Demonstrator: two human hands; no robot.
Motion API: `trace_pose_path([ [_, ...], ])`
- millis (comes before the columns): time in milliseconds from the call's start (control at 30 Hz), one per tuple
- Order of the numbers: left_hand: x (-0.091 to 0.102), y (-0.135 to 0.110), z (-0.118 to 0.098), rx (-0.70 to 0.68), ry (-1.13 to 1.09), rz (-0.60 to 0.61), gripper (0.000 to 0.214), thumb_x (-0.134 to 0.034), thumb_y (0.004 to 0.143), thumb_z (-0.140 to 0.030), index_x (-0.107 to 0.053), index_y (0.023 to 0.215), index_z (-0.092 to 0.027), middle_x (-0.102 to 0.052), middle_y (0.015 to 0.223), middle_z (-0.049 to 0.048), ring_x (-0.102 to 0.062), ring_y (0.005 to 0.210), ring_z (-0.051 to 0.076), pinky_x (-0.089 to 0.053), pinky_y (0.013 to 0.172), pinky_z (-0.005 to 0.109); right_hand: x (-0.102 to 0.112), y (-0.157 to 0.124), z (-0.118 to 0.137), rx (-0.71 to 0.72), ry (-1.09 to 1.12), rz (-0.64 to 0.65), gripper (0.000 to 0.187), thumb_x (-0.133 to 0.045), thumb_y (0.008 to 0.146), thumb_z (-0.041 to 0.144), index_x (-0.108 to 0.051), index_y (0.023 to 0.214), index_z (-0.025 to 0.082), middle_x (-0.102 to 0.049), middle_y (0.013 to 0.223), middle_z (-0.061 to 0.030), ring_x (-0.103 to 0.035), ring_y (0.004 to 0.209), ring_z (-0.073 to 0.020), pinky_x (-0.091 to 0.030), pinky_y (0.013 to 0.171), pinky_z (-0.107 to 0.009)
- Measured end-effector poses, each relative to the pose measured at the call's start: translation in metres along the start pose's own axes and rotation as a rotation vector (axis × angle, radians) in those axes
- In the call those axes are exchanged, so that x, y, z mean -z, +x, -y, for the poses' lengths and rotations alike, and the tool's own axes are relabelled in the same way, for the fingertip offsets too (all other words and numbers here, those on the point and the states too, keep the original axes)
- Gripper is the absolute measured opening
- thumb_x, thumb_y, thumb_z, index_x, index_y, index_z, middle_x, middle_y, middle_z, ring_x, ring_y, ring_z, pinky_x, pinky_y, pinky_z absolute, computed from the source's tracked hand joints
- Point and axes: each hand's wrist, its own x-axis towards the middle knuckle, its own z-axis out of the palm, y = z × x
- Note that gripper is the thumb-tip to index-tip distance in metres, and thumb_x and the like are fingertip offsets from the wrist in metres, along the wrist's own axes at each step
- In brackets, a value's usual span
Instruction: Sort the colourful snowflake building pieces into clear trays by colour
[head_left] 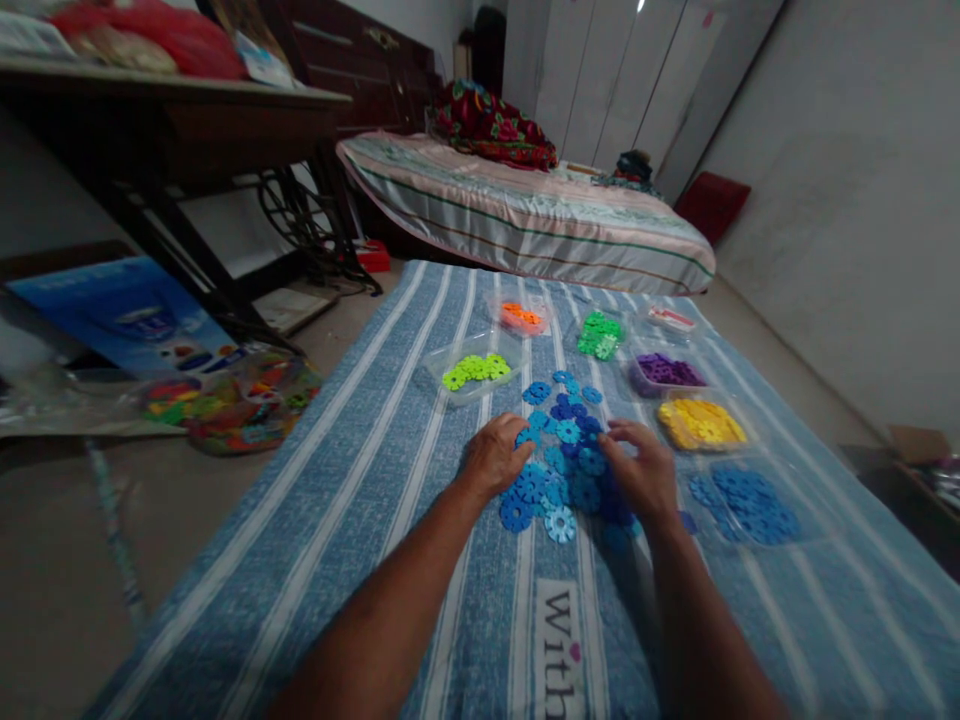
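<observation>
A loose pile of notched, flower-shaped plastic discs [568,431] in light, mid and dark blue lies on the striped cloth between my hands. My left hand [495,458] is at the pile's left side, thumb and fingers closed around a blue disc [527,436]. At the right side, my right hand [643,470] has its thumb and forefinger tips close together at the discs. What they pinch, if anything, is too small to make out. Nearest to my right hand are the clear tubs of yellow discs [703,424] and blue discs [754,503].
Farther back stand tubs of lime discs [476,371], orange discs [522,318], green discs [600,334] and purple discs [670,370], plus a small clear box [671,320]. Beyond is a bed [540,215]; a sewing-machine table [172,95] stands left.
</observation>
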Motion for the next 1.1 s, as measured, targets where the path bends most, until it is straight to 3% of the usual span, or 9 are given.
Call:
trace_pose_path([
  [133,-0.003,0.000,0.003,0.009,0.006,-0.015,0.020,-0.057,0.085,-0.025,-0.063,0.104,-0.021,-0.065,0.105,0.0038,-0.062,0.099,0.019,-0.049,0.089,0.029,0.054,-0.001,-0.022,0.001,-0.175,-0.200,0.022,-0.062,0.078,0.042,-0.066,0.074,0.020,-0.072,0.091,-0.0099,-0.066,0.090,-0.0258,-0.048,0.085,-0.041],
  [267,-0.005,0.001,0.005,0.014,0.000,-0.034,0.024,-0.055,0.085,-0.024,-0.063,0.107,-0.022,-0.065,0.105,0.0039,-0.063,0.099,0.019,-0.049,0.089,0.030,0.107,-0.004,-0.050,0.049,-0.511,-0.385,0.020,-0.061,0.078,0.039,-0.067,0.073,0.020,-0.070,0.080,-0.0093,-0.065,0.079,-0.0269,-0.048,0.076,-0.040],
  [367,-0.007,0.001,0.007,0.024,0.005,-0.059,0.026,-0.054,0.085,-0.023,-0.063,0.110,-0.022,-0.066,0.106,0.0037,-0.063,0.098,0.019,-0.050,0.089,0.030,0.124,-0.011,-0.058,0.047,-0.677,-0.451,0.021,-0.059,0.079,0.036,-0.069,0.078,0.017,-0.068,0.074,-0.0103,-0.063,0.071,-0.0277,-0.047,0.069,-0.041],
  [467,-0.008,0.001,0.009,0.020,0.002,-0.075,0.030,-0.052,0.086,-0.024,-0.062,0.114,-0.021,-0.066,0.110,0.0053,-0.063,0.103,0.020,-0.050,0.092,0.032,0.112,-0.021,-0.048,0.111,-0.612,-0.393,0.021,-0.057,0.083,0.033,-0.069,0.082,0.017,-0.069,0.080,-0.0116,-0.064,0.078,-0.0282,-0.049,0.075,-0.043],
  [633,-0.008,0.001,0.010,0.027,-0.011,-0.096,0.035,-0.050,0.086,-0.024,-0.060,0.119,-0.019,-0.066,0.117,0.0074,-0.062,0.109,0.021,-0.048,0.097,0.034,0.052,-0.040,-0.008,0.300,-0.283,-0.075,0.013,-0.057,0.086,0.028,-0.068,0.089,0.022,-0.069,0.098,-0.0102,-0.063,0.099,-0.0253,-0.050,0.088,-0.045],
  [800,-0.007,0.001,0.011,0.014,-0.028,-0.106,0.035,-0.048,0.087,-0.024,-0.061,0.119,-0.020,-0.066,0.119,0.0060,-0.061,0.111,0.020,-0.047,0.100,0.035,0.004,-0.054,0.019,0.398,-0.282,0.208,0.020,-0.057,0.085,0.026,-0.068,0.101,0.022,-0.064,0.115,-0.0124,-0.052,0.119,-0.0296,-0.045,0.096,-0.049],
  [967,-0.007,0.001,0.012,0.008,-0.031,-0.107,0.033,-0.048,0.087,-0.024,-0.061,0.117,-0.019,-0.066,0.117,0.0065,-0.061,0.110,0.020,-0.047,0.100,0.035,-0.006,-0.062,0.019,0.371,-0.398,0.320,0.016,-0.058,0.085,0.024,-0.069,0.095,0.024,-0.062,0.118,-0.0109,-0.048,0.122,-0.0317,-0.043,0.097,-0.052],
  [1100,-0.005,0.002,0.010,0.004,-0.025,-0.086,0.033,-0.048,0.086,-0.023,-0.061,0.116,-0.019,-0.067,0.115,0.0068,-0.062,0.108,0.020,-0.048,0.097,0.033,0.002,-0.067,0.005,0.329,-0.378,0.263,0.014,-0.055,0.087,0.023,-0.069,0.089,0.022,-0.064,0.112,-0.0111,-0.051,0.118,-0.0293,-0.043,0.096,-0.050],
])
